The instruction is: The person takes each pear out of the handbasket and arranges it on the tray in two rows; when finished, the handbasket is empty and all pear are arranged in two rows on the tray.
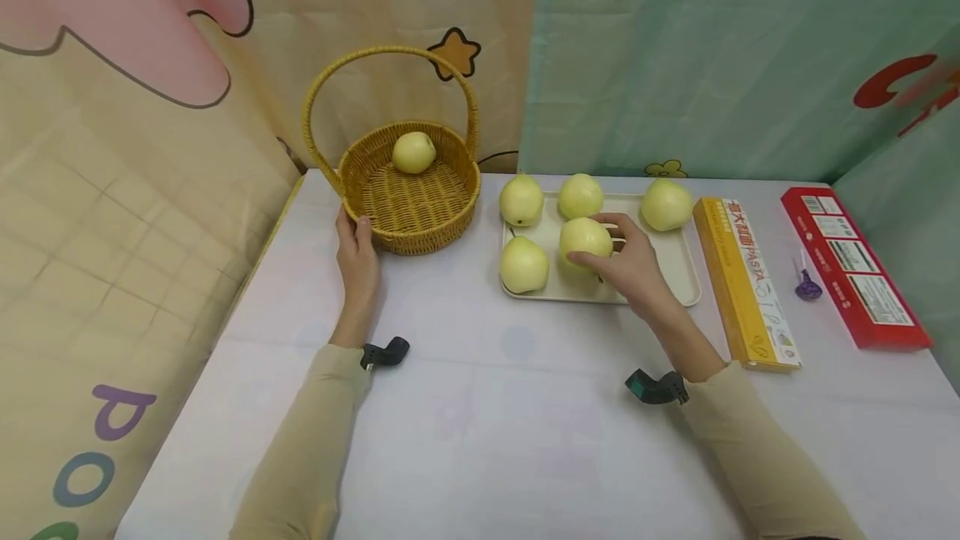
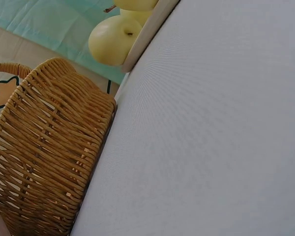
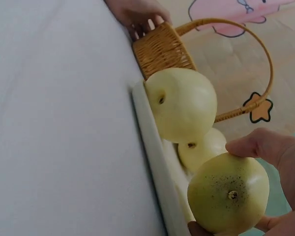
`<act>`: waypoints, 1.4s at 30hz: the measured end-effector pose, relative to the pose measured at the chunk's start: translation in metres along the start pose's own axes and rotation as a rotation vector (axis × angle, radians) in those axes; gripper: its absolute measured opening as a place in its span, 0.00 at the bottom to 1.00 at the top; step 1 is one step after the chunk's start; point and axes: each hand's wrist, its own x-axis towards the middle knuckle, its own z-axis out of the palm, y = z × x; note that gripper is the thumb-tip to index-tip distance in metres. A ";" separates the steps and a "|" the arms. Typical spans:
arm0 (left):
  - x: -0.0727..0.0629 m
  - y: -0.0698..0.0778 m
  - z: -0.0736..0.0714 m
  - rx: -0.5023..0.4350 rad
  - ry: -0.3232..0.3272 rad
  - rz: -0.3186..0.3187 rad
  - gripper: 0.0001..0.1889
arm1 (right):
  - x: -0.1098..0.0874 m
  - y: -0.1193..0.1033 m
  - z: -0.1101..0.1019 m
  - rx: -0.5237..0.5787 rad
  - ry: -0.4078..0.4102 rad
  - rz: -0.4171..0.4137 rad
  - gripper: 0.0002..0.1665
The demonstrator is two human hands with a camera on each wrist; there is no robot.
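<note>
My right hand (image 1: 636, 267) pinches a pale yellow-green pear (image 1: 585, 242) between thumb and fingers, over the cream tray (image 1: 600, 294). In the right wrist view, the held pear (image 3: 228, 194) shows a dark speckled end. On the tray, several other pears stand around it, among them one at the front left (image 1: 524, 265) and one at the back right (image 1: 666, 205). My left hand (image 1: 357, 261) touches the outer left side of a woven basket (image 1: 427, 242) with a tall handle. One pear (image 1: 414, 152) lies inside the basket, towards the back.
Right of the tray lies a yellow pasta box (image 1: 746, 282). Beyond it are a purple-wrapped lollipop (image 1: 807, 285) and a red box (image 1: 855, 269). Printed curtains (image 1: 712, 57) hang behind the white table (image 1: 480, 423) and along its sides.
</note>
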 end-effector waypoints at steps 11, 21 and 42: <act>0.001 -0.001 0.000 -0.005 -0.012 -0.019 0.34 | 0.002 0.020 0.000 -0.280 0.035 -0.031 0.45; 0.003 -0.001 -0.001 -0.009 -0.005 -0.020 0.34 | 0.000 0.014 -0.004 -0.280 -0.022 -0.011 0.49; 0.002 -0.001 0.000 -0.014 -0.010 -0.017 0.34 | 0.006 0.020 0.005 -0.132 -0.081 -0.100 0.44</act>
